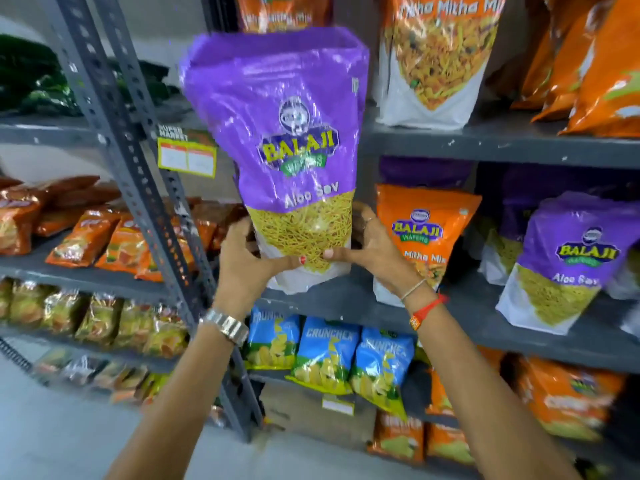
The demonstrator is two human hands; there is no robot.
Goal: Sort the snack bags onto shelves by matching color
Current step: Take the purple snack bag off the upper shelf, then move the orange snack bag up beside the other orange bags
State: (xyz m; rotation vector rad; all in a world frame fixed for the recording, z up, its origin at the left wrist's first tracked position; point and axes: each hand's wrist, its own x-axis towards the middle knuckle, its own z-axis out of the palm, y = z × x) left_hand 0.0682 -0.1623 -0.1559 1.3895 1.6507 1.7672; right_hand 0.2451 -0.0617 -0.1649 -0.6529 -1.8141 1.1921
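A tall purple Aloo Sev bag (277,126) stands upright in front of the grey rack, gripped at its lower end by both hands. My left hand (247,261) clasps its left bottom side, my right hand (367,247) its right bottom side. On the middle shelf (485,327) just right of it stands an orange Mitha Mix bag (424,230), and further right another purple Aloo Sev bag (568,261). More purple bags sit dim at the back of that shelf.
The upper shelf (502,143) carries an orange Mitha Mix bag (440,57) and orange packets at the right. Blue Crunchex bags (329,355) lie on the shelf below. A grey perforated upright (138,174) separates the left rack with small orange and yellow packets.
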